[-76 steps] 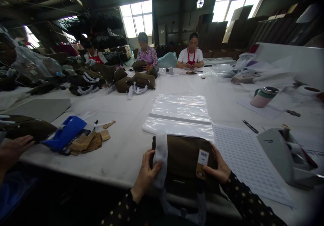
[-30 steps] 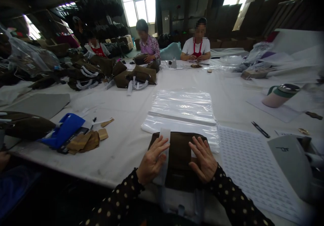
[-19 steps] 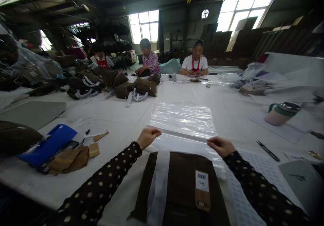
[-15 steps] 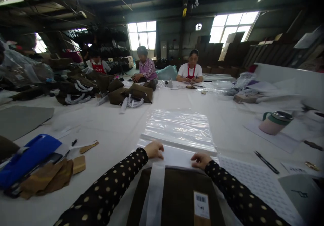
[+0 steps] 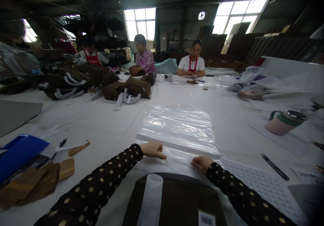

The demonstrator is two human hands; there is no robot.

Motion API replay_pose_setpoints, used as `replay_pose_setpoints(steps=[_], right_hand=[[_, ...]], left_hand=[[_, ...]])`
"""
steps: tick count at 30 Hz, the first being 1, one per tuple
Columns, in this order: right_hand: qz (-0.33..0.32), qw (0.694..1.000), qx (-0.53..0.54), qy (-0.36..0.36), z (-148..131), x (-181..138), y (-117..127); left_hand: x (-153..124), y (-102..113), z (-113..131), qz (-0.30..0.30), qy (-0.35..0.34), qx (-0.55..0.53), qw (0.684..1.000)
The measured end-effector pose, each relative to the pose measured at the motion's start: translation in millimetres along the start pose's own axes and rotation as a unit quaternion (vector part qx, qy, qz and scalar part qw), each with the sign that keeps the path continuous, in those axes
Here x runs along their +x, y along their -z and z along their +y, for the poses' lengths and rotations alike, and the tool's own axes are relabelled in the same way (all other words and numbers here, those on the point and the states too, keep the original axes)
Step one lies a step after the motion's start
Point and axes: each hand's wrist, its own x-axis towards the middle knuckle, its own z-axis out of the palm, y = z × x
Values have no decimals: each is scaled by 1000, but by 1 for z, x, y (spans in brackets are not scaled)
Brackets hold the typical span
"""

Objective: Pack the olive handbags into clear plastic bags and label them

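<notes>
A stack of clear plastic bags (image 5: 178,128) lies on the white table (image 5: 106,121) in front of me. My left hand (image 5: 152,149) pinches the near edge of the top bag, fingers closed. A little to its right, my right hand (image 5: 202,163) grips the same edge, fingers curled. Below my hands lies a dark brown bag (image 5: 177,202) with a white strap (image 5: 151,199) and a barcode tag (image 5: 206,218).
A blue plastic item (image 5: 17,153) and brown tags (image 5: 37,178) lie at the left. A sticker sheet (image 5: 263,189), scissors (image 5: 274,167) and a green-lidded cup (image 5: 285,122) are at the right. Brown bags (image 5: 126,87) pile up farther back. Three people sit at the far end.
My hands left the brown bag, reached forward and took hold of the near edge of the plastic bags. The view has shifted, so the brown bag now sits lower in the picture.
</notes>
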Motion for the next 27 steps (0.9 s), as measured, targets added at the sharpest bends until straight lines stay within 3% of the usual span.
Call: replay_pose_setpoints(steps=[5, 11, 15, 21, 27], right_hand=[[-80, 996, -42, -7, 0, -4, 13], [-133, 981, -126, -62, -23, 5, 13], [-86, 984, -142, -63, -28, 6, 23], [-5, 986, -153, -72, -24, -6, 38], [23, 981, -157, -108, -11, -20, 40]], left_hand=[[-34, -10, 3, 16, -13, 53, 998], [-20, -7, 0, 41, 10, 44, 998], [-8, 3, -2, 64, 14, 17, 998], [-20, 18, 3, 107, -7, 18, 994], [-34, 32, -9, 188, 76, -14, 979]])
